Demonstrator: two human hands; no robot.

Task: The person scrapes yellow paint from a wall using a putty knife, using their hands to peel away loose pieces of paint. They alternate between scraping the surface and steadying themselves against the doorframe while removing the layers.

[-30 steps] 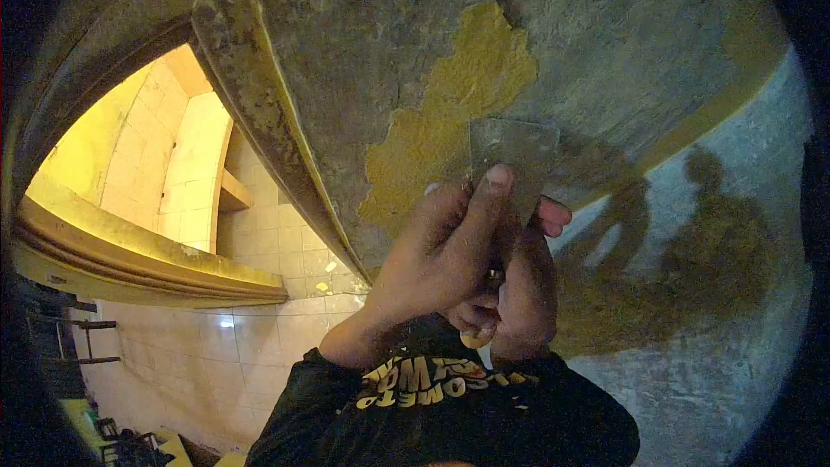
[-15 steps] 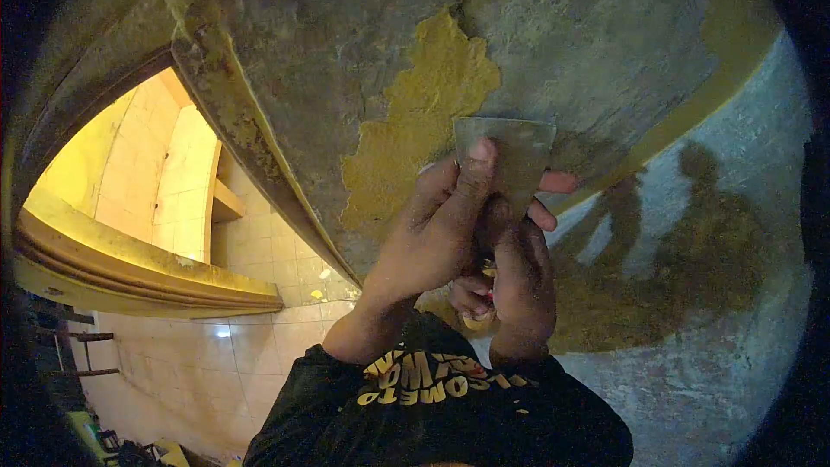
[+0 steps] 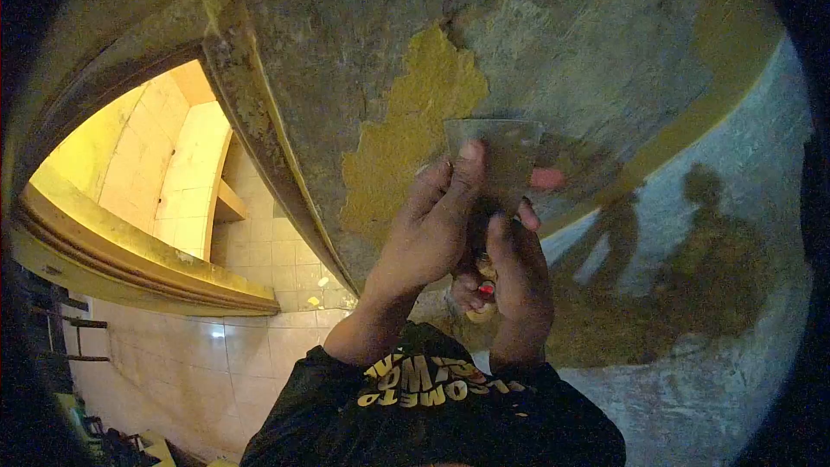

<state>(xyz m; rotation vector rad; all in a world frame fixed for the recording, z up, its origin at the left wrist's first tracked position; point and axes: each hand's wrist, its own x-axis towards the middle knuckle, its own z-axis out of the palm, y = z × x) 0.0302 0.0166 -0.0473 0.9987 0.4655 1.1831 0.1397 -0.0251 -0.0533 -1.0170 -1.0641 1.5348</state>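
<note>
A scraper with a wide flat metal blade (image 3: 510, 151) is held in front of the wall, its broad edge upward. My left hand (image 3: 424, 233) grips it at the blade, thumb pressed on the near face and pinkish fingertips showing past the right side. Below, my right hand (image 3: 519, 281) is closed around the handle, which is mostly hidden; a red and yellowish bit shows between the fingers. Just behind the blade, the wall (image 3: 588, 52) has a rough grey surface with a ragged patch of yellow paint (image 3: 415, 104).
To the left, a window-like opening (image 3: 164, 164) with a thick ledge (image 3: 156, 268) shows a lit tiled room. Pale floor tiles (image 3: 259, 355) lie below, with paint flakes (image 3: 314, 301). Dark rungs (image 3: 86, 324) stand at far left. Shadows (image 3: 709, 242) fall on the right wall.
The blade and both hands have shifted slightly left against the wall. My right thumb sits a little further left, and the red bit at the handle shows more clearly. The view has turned slightly.
</note>
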